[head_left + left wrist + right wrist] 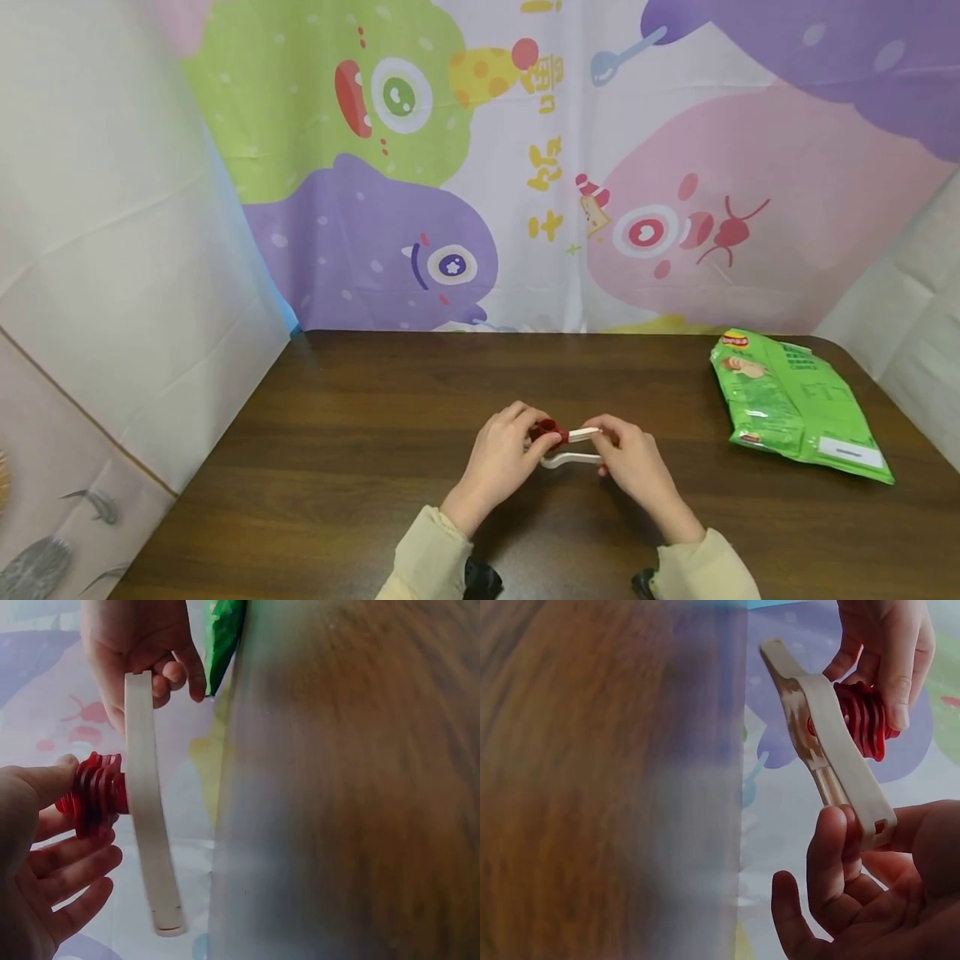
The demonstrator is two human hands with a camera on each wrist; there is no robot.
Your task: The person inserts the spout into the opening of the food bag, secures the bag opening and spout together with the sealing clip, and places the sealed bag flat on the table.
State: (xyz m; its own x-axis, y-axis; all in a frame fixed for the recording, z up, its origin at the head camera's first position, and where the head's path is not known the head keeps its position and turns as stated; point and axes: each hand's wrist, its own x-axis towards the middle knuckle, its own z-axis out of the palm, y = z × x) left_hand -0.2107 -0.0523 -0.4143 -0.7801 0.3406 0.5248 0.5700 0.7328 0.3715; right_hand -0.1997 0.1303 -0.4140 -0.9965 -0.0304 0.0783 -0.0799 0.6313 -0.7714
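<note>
A white plastic clip (572, 458) with two long arms is held above the table between both hands. A red ridged knob-like piece (866, 720) sticks out from its side. My left hand (501, 450) pinches that red piece between thumb and fingers. Toward the right, my right hand (637, 462) grips the free ends of the white arms. In the left wrist view one arm (146, 795) is seen from its outer side. The right wrist view shows the arms spread a little near the middle. My fingers hide part of the ends.
A green chip bag (802, 408) lies on the right side of the dark wooden table (337, 467). Behind the table hangs a curtain (555, 292) printed with cartoon monsters. Pale cloth (135, 208) hangs at the left.
</note>
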